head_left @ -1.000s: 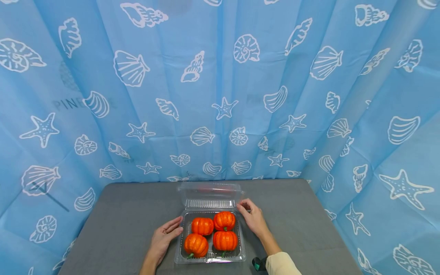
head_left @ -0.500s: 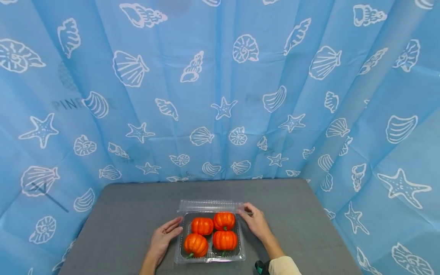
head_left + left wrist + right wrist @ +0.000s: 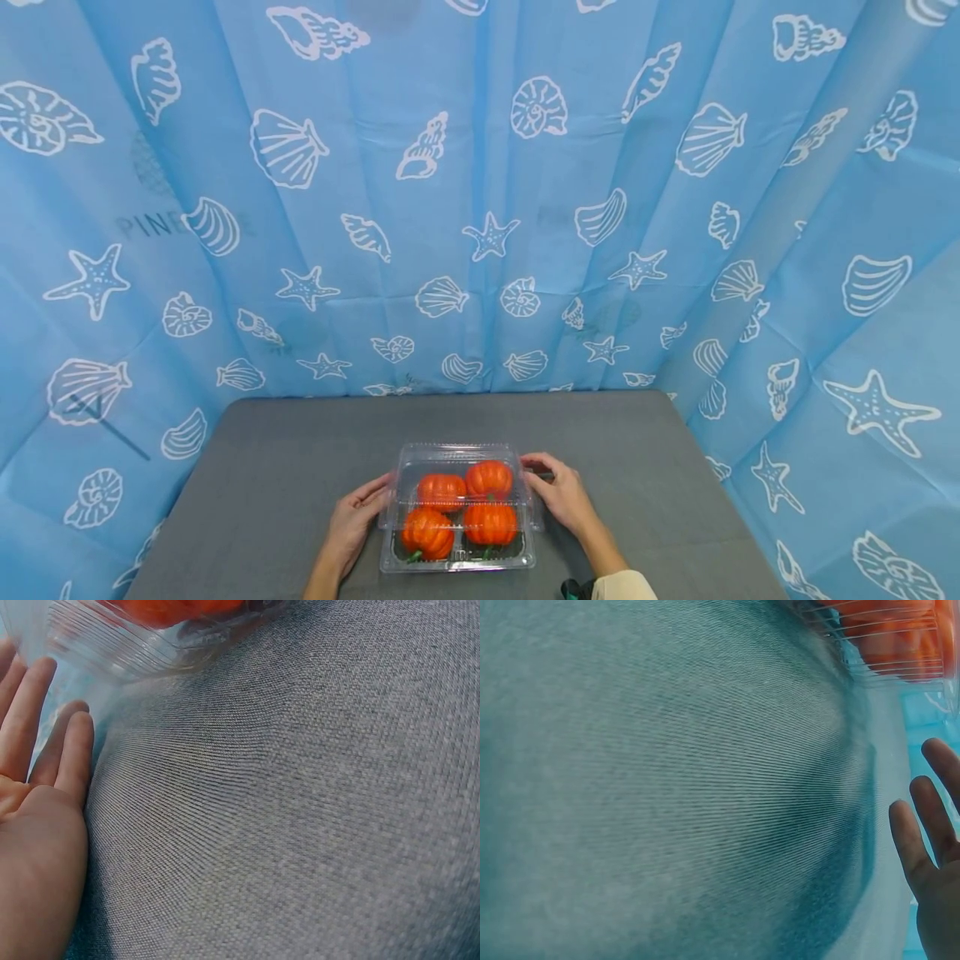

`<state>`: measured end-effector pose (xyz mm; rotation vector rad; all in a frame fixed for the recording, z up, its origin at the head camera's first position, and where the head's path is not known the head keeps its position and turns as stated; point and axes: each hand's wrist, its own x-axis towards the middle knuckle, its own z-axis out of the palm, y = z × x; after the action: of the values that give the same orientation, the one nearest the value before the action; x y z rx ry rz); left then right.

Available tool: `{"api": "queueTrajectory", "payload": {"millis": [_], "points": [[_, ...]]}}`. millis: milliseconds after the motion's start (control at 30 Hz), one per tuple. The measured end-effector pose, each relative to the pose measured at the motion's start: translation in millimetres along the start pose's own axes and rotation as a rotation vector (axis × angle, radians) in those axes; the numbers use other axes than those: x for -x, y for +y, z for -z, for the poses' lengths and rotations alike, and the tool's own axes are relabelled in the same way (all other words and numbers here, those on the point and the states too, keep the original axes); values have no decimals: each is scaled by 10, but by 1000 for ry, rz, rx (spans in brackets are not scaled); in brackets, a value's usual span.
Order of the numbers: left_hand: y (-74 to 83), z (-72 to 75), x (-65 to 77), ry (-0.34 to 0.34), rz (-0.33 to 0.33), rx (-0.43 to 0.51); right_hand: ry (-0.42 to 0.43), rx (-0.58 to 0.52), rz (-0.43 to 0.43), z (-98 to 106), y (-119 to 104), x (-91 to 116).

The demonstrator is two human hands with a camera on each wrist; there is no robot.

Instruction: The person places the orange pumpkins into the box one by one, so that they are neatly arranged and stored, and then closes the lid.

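Note:
A clear plastic clamshell box (image 3: pixel 457 567) sits near the table's front, with several small orange pumpkins (image 3: pixel 491 524) inside. Its hinged lid (image 3: pixel 442 451) slants over the pumpkins, its front edge raised above the base. My left hand (image 3: pixel 351 523) is at the box's left side, fingers extended with the tips right at the lid's edge. On the other side, my right hand (image 3: pixel 564 497) has thumb and forefinger apart beside the lid's right edge. In the right wrist view, three outstretched fingers (image 3: pixel 932 814) show below the box; thumb and forefinger are out of frame.
Grey cloth covers the table (image 3: pixel 300 450). Behind and at both sides hangs a blue curtain (image 3: pixel 480 208) printed with white shells and starfish. A dark wrist strap (image 3: pixel 576 589) shows by the right sleeve (image 3: pixel 624 586).
The lid has swung from standing up behind the box to slanting forward over the pumpkins. My right hand has followed along the right side; the left has hardly moved.

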<state>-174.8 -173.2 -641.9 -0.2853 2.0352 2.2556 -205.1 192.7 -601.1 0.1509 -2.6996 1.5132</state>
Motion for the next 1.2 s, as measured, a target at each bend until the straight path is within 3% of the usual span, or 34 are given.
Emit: {"api": "queueTrajectory", "payload": {"millis": [233, 500, 800, 1200], "points": [[18, 12, -19, -38, 5, 69, -23, -17, -25, -1, 22, 40], [-6, 21, -17, -71, -39, 101, -15, -29, -31, -10, 19, 77], [-25, 0, 2, -25, -35, 86, 4, -33, -38, -43, 36, 134], [-32, 1, -22, -8, -69, 43, -159, -197, -22, -10, 28, 190]]}}
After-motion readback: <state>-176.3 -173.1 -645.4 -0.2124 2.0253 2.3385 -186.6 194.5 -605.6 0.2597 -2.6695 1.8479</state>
